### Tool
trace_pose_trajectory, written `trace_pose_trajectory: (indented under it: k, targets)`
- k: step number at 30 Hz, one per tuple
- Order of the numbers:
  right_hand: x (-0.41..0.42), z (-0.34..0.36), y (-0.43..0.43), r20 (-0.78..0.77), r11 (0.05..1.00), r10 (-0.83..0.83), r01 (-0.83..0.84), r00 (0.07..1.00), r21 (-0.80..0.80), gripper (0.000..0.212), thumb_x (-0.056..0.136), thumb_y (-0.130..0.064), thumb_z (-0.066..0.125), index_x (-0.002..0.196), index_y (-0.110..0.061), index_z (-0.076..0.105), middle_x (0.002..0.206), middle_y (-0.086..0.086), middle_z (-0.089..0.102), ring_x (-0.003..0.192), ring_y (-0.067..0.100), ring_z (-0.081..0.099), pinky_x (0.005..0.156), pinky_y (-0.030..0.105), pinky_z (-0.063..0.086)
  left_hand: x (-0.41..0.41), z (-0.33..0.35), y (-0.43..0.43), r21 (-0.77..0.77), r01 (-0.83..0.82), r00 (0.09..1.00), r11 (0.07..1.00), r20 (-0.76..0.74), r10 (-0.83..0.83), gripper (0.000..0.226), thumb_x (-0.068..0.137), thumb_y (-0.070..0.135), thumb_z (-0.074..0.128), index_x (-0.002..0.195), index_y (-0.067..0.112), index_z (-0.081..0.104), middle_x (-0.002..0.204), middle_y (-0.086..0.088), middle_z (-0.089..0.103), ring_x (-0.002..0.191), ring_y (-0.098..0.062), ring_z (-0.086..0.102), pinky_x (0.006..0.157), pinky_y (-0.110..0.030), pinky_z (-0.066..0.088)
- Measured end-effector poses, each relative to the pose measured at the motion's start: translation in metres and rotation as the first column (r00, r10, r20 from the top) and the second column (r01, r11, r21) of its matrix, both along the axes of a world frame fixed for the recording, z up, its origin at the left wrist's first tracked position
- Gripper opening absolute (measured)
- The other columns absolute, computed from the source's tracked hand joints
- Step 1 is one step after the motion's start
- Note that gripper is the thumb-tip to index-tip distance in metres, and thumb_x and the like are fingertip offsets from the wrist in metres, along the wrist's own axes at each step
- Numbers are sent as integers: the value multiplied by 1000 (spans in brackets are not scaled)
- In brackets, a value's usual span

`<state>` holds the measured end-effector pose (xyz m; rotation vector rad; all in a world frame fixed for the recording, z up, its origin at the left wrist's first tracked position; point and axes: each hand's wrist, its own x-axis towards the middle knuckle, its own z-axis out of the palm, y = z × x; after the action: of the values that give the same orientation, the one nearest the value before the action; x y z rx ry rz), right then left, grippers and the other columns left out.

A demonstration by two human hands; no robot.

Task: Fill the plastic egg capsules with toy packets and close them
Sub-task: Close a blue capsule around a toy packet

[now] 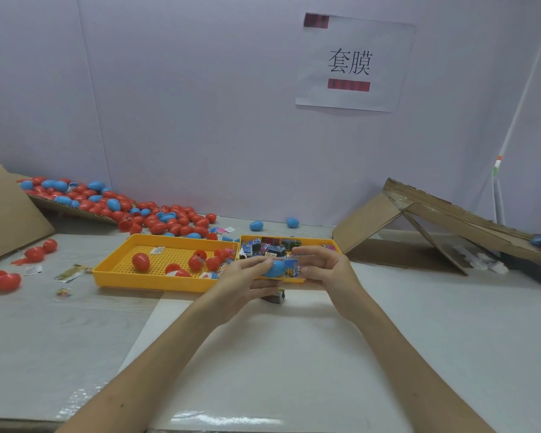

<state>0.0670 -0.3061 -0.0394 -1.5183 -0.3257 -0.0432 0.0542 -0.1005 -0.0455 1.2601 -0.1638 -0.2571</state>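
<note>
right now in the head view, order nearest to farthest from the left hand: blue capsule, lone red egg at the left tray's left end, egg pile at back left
1. blue capsule: gripped in the left hand itself.
2. red egg: in the yellow tray, off to the hand's left.
3. egg pile: back left on cardboard, by the wall.

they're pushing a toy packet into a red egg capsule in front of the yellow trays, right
Not red: in the head view they're pushing a toy packet into a blue egg capsule in front of the yellow trays.
</note>
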Motion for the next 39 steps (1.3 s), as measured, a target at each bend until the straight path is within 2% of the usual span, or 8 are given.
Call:
trace_pose_trajectory:
  k: [4,9,14,19,23,28,35,39]
  targets:
    - [-2,1,0,7,1000,4,-4,1000,-12,40,88,15,60,104,-19,76,103,8,77,97,18,72,72,23,56,-2,1,-2,45,2,1000,999,-5,-1,24,98,28,65,119,16,68,107,-11,77,99,-29,75,74,-27,60]
    - [0,0,1,16,999,12,-11,1000,-33,41,90,15,57,106,-18,75,110,15,74,107,26,70,82,31,57,-5,2,-4,120,-21,999,993,31,18,22,102,29,60,117,16,68,94,-11,79,87,-26,77,70,-26,60]
    - [0,-1,1,21,997,55,-54,998,-59,41,90,15,56,105,-18,76,105,9,77,102,22,73,77,26,58,-7,2,-7,228,-70,993,971,111,45,18,103,27,56,115,27,69,88,-4,79,82,-23,77,68,-25,60]
    - [1,-3,0,43,997,70,-68,997,-40,33,88,11,65,106,-14,75,105,10,77,103,23,73,78,26,58,-8,3,-8,239,-58,993,969,116,31,16,103,29,56,111,24,68,98,-13,77,83,-27,77,75,-31,63]
    - [1,-4,1,80,998,13,-8,997,-61,25,83,5,75,101,-13,76,97,10,78,96,20,74,74,24,58,-8,4,-8,236,-48,995,970,96,26,19,104,30,55,112,20,68,94,-15,77,85,-33,77,76,-34,64]
    - [1,-3,1,115,996,-44,53,992,-75,19,80,2,80,95,-10,77,92,13,76,93,24,73,75,32,61,-8,3,-7,237,-41,996,971,84,21,24,103,33,56,114,16,67,95,-16,78,87,-34,76,77,-35,64]
    - [-6,0,3,150,990,48,-27,987,-139,23,78,0,82,91,-18,78,99,2,77,98,16,72,78,24,56,-8,5,-8,238,-60,998,969,34,54,32,101,41,55,111,13,66,91,-16,78,83,-31,77,67,-29,63]
    - [-8,1,3,155,986,69,-44,985,-160,26,76,5,82,92,-15,76,96,0,77,91,16,74,73,24,57,-8,5,-7,239,-56,998,969,17,53,35,101,43,54,113,12,66,92,-17,78,85,-31,77,71,-32,64]
